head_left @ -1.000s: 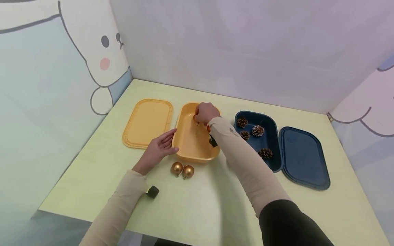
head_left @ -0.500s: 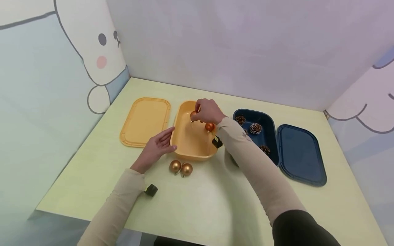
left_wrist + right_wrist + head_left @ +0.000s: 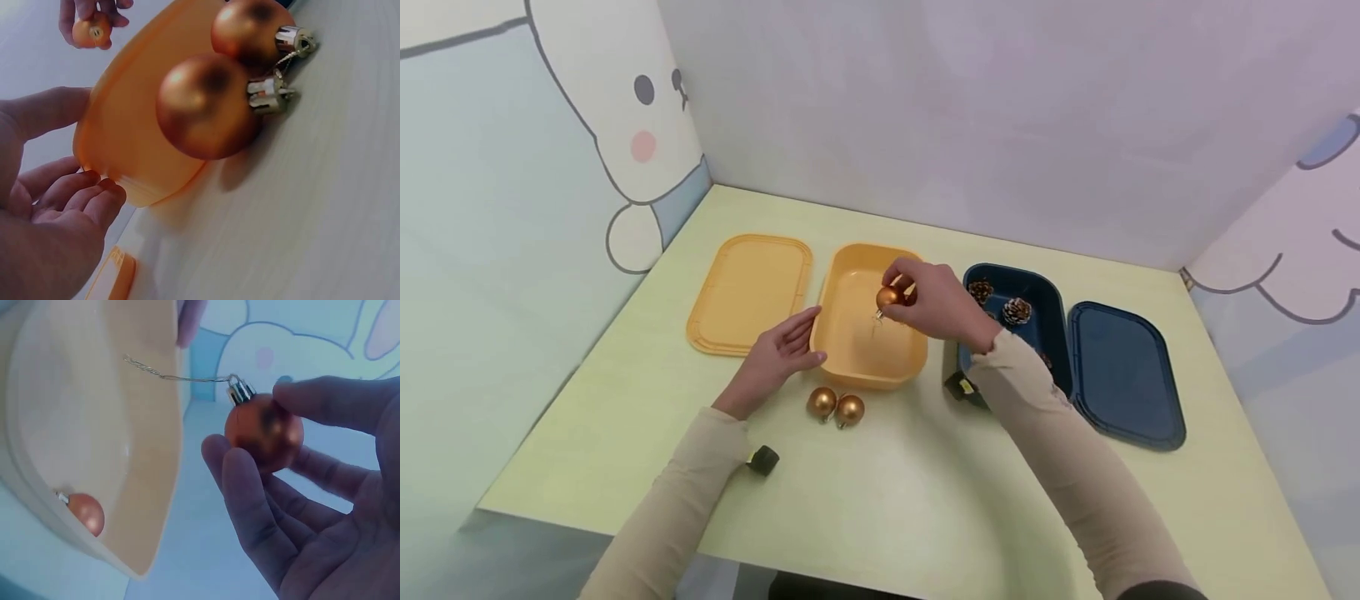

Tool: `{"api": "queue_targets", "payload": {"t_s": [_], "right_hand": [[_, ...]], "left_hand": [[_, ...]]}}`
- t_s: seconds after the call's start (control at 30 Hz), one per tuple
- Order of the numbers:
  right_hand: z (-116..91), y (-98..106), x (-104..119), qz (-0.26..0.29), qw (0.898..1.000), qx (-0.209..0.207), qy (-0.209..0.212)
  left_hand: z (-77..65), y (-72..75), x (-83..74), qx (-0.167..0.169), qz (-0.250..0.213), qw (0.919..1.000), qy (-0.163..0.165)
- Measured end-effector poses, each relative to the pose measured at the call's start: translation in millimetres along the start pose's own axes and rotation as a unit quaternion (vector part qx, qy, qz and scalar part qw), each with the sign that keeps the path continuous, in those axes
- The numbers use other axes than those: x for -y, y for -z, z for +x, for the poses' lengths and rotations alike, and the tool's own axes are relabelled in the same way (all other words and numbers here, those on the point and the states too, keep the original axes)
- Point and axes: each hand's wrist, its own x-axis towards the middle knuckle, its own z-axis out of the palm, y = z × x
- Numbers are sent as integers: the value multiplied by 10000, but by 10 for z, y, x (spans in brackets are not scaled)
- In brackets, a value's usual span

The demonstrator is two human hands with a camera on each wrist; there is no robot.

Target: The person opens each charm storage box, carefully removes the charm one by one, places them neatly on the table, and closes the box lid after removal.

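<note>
Left hand [image 3: 775, 355] spread against tub [image 3: 868, 358], right [image 3: 942, 302] pinching bauble [image 3: 889, 297]

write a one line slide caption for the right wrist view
A right hand pinches an orange bauble, while a second bauble lies in the yellow box.

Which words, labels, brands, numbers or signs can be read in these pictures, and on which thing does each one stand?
Readable text: none in any view.
Right sleeve: a faint mark near the cuff, too small and blurred to read.
Held bauble, yellow box, yellow lid, blue box and blue lid: no lettering that I can make out.
Cartoon wall: drawings only.
</note>
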Motion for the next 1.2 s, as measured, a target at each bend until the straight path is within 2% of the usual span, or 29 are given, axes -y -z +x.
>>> {"api": "queue_targets", "payload": {"t_s": [0.13, 0.27, 0.43, 0.67, 0.97, 1.2], "right_hand": [[-213, -46, 55, 105, 9989, -438, 147], [-426, -128, 69, 347, 9955, -872, 86], [-644, -258, 71, 691, 9917, -1080, 120], [-842, -444, 68, 626, 9922, -1075, 44], [-997, -674, -14, 650, 9953, -673, 265], [-1016, -857, -75, 84, 9978, -424, 511]], "left_hand": [[-2, 15, -11, 30, 30, 10000, -34], [-15, 16, -21, 39, 9, 10000, -58], [-45, 32, -43, 17, 9, 10000, -42], [-29, 32, -49, 101, 25, 9999, -70], [-43, 36, -28, 78, 1, 10000, -7], [-42, 39, -35, 147, 75, 9998, -119]]}}
